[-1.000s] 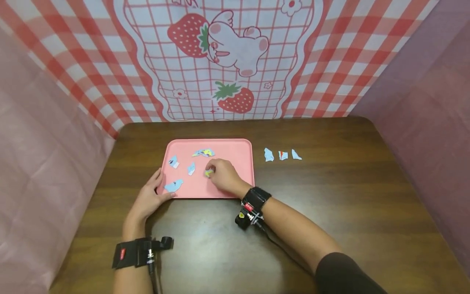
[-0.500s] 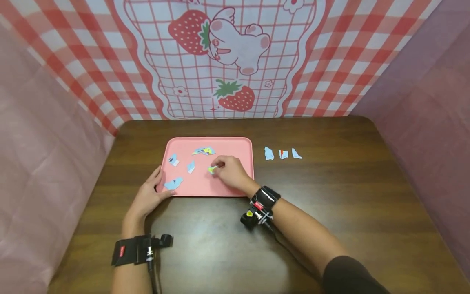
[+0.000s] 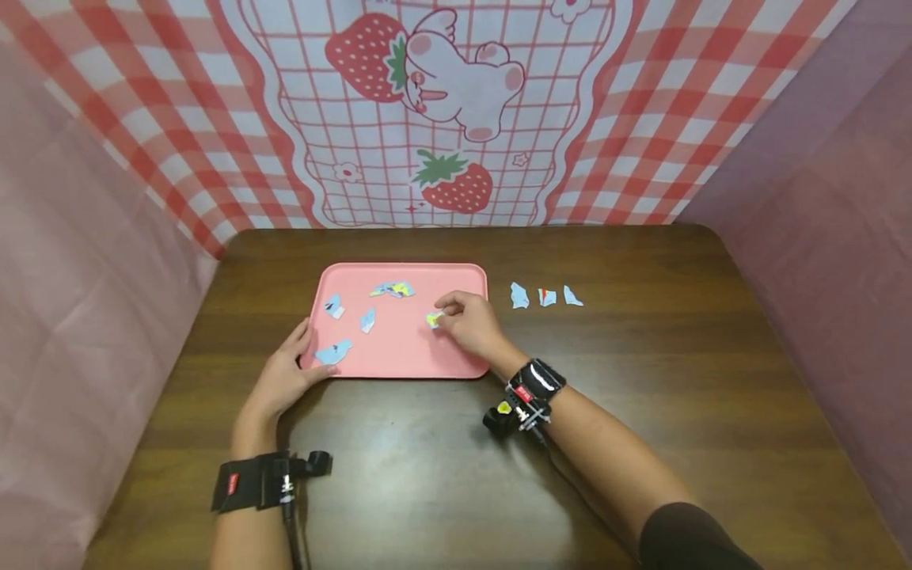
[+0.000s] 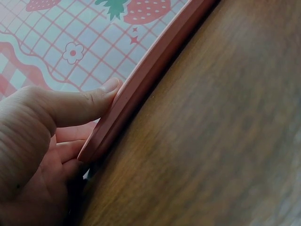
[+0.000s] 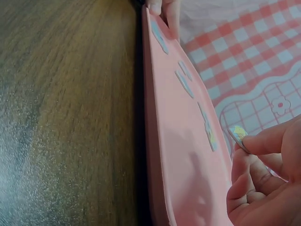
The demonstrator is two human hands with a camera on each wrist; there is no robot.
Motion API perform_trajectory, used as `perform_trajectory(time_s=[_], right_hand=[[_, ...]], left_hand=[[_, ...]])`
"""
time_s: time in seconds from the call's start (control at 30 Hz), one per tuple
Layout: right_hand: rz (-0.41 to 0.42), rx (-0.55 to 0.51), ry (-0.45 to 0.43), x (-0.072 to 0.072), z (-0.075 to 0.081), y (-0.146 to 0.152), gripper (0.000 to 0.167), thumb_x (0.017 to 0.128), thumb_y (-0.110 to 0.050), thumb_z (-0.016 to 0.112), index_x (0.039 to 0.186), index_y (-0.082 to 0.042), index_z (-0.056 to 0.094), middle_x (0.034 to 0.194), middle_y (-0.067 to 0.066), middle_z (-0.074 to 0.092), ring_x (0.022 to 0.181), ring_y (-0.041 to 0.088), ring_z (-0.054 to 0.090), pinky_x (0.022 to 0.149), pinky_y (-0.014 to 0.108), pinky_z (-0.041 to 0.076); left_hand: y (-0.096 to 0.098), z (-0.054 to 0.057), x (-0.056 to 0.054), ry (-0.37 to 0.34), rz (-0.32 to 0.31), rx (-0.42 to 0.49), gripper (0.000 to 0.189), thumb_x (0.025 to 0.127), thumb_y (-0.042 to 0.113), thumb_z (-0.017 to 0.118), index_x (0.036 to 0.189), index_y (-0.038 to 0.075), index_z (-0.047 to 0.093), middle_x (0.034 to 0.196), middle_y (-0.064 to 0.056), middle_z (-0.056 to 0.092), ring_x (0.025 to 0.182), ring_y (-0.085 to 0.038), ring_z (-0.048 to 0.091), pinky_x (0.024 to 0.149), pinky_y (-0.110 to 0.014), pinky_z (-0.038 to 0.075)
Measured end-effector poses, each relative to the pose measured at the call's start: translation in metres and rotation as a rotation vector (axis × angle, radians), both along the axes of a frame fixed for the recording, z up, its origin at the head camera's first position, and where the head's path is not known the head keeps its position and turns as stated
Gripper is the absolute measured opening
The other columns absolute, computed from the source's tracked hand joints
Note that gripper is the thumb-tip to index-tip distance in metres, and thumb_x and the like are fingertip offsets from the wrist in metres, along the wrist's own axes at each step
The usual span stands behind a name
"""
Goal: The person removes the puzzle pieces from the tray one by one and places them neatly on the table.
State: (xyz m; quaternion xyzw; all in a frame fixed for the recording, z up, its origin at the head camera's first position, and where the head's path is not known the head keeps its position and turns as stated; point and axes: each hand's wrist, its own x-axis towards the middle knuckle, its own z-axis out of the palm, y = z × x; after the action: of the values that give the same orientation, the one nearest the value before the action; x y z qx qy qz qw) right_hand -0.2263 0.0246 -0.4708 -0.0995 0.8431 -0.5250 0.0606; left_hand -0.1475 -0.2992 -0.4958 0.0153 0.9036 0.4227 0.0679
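Note:
My right hand [image 3: 469, 324] pinches a small blue-and-yellow puzzle piece [image 3: 433, 320] between thumb and fingertips. In the right wrist view this piece [image 5: 239, 134] is raised off the pink tray [image 3: 399, 356]. At the tray's near left corner, my left hand [image 3: 279, 381] grips the rim, the thumb lying on the edge in the left wrist view. On the tray lie a blue piece [image 3: 333, 352] by that thumb, a blue-and-white piece [image 3: 334, 306], a small light-blue piece [image 3: 366, 321] and a blue, yellow and purple cluster [image 3: 393, 290] near the far rim.
Right of the tray, a blue piece [image 3: 519, 295], a piece with a red mark [image 3: 547, 297] and a pointed blue piece [image 3: 572, 296] lie in a row on the wooden table [image 3: 641, 356]. A checked strawberry cloth [image 3: 456, 182] hangs behind.
My right hand has moved right and slightly away from me over the tray, carrying the pinched puzzle piece with it. The left hand keeps its grip on the tray corner.

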Motion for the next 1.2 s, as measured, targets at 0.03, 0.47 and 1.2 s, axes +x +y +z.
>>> perform_trajectory(time_s=[0.03, 0.47, 1.2], right_hand=[[-0.003, 0.0, 0.0, 0.0, -0.001, 0.001, 0.023, 0.083, 0.0, 0.075, 0.105, 0.002, 0.073, 0.087, 0.009, 0.073, 0.079, 0.017, 0.069, 0.072, 0.025, 0.052], [-0.013, -0.009, 0.003, -0.003, -0.006, 0.008, 0.018, 0.083, 0.0, 0.075, 0.101, 0.002, 0.075, 0.09, 0.01, 0.075, 0.079, 0.015, 0.068, 0.071, 0.024, 0.052], [-0.056, -0.097, 0.031, -0.016, -0.006, 0.035, 0.02, 0.083, 0.006, 0.063, 0.099, 0.005, 0.075, 0.085, 0.01, 0.071, 0.076, 0.014, 0.06, 0.066, 0.022, 0.047]], left_hand=[[0.0, -0.001, 0.0, -0.003, 0.002, 0.005, 0.094, 0.086, 0.028, 0.082, 0.155, -0.005, 0.027, 0.167, -0.016, 0.016, 0.15, -0.043, 0.017, 0.117, -0.061, 0.019], [0.002, -0.003, 0.003, 0.003, 0.0, 0.003, 0.095, 0.086, 0.028, 0.082, 0.154, -0.007, 0.026, 0.167, -0.017, 0.016, 0.15, -0.043, 0.017, 0.116, -0.061, 0.021], [-0.001, -0.002, 0.0, 0.0, 0.002, 0.016, 0.097, 0.086, 0.028, 0.083, 0.155, -0.006, 0.025, 0.167, -0.016, 0.015, 0.15, -0.042, 0.016, 0.117, -0.06, 0.02]])
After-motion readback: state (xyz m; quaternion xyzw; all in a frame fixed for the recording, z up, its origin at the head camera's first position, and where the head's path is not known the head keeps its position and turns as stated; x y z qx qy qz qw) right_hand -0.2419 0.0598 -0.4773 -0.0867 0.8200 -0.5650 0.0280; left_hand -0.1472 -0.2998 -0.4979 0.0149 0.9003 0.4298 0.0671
